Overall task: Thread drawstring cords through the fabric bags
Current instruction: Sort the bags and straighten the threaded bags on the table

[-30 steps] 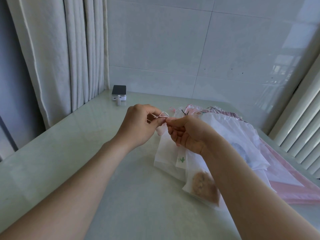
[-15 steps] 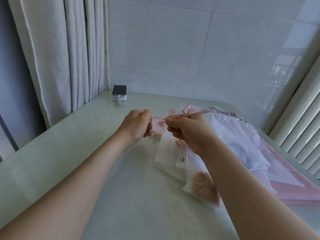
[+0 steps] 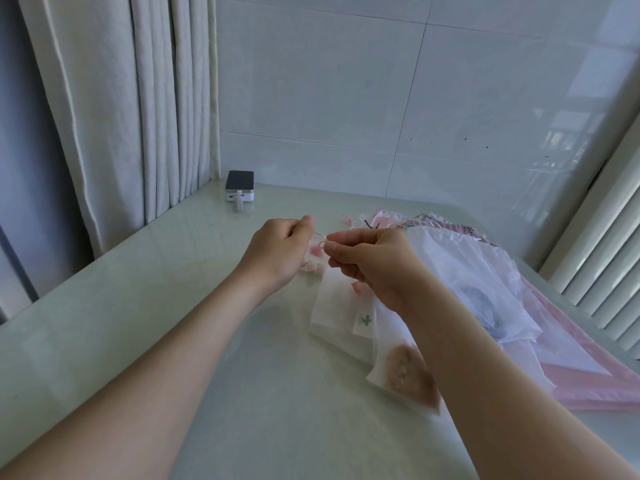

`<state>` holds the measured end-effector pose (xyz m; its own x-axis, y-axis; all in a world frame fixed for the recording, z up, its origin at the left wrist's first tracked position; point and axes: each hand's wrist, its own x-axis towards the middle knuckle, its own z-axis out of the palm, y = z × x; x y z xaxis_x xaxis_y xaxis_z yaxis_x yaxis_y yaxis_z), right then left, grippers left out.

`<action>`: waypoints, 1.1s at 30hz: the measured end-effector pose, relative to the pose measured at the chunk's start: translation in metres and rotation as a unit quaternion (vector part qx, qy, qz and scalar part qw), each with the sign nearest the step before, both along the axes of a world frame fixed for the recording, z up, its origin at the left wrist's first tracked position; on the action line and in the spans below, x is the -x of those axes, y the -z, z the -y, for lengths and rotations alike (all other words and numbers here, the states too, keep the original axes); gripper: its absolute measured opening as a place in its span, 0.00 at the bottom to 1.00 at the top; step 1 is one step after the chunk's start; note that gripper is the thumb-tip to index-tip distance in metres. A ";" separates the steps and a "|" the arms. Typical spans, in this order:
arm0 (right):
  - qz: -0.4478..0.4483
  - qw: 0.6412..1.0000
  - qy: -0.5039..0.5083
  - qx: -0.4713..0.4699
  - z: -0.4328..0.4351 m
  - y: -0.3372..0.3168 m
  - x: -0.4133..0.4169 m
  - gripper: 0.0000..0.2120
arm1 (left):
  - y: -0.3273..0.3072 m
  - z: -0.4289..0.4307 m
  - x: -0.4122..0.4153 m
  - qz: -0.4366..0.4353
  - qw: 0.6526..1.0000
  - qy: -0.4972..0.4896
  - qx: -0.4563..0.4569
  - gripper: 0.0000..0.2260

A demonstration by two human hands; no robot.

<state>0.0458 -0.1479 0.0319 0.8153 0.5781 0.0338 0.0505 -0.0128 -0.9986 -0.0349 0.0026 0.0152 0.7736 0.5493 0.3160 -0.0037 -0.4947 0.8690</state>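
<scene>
Cord point(image 3: 319, 237) long axis left-right; left hand point(image 3: 277, 251) and right hand point(image 3: 372, 263) each pinch one end.

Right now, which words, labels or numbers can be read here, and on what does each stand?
No text can be read.
The fabric bags carry only pictures, such as a green cactus; the small box at the back shows no legible marking.

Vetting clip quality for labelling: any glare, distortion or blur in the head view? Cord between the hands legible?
Head view: wide-angle distortion bows the curtain and slants the tile seams of the wall; window reflections glare on its glossy right side; left hand and right hand are sharp, but the thin pale cord between them is barely resolved.
</scene>
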 end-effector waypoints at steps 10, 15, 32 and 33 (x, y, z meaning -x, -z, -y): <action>-0.026 0.998 0.042 -0.036 0.005 -0.004 -0.002 0.11 | -0.006 -0.009 0.003 0.005 0.986 -0.085 0.143 0.18; 0.050 0.994 0.096 0.022 0.000 -0.003 0.000 0.13 | -0.004 -0.006 0.003 0.017 0.984 -0.098 0.149 0.19; 0.337 0.932 0.122 0.050 -0.015 0.011 0.011 0.16 | 0.001 -0.006 0.008 -0.023 0.998 0.006 0.061 0.25; 0.298 0.947 0.119 0.021 -0.014 0.008 0.012 0.15 | 0.004 -0.004 0.009 -0.059 0.998 0.013 0.028 0.29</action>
<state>0.0341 -0.1343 0.0236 0.7660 0.3915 0.5098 0.5956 -0.1338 -0.7921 -0.0441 0.0069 0.0116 0.8178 0.5427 0.1918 0.0874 -0.4465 0.8905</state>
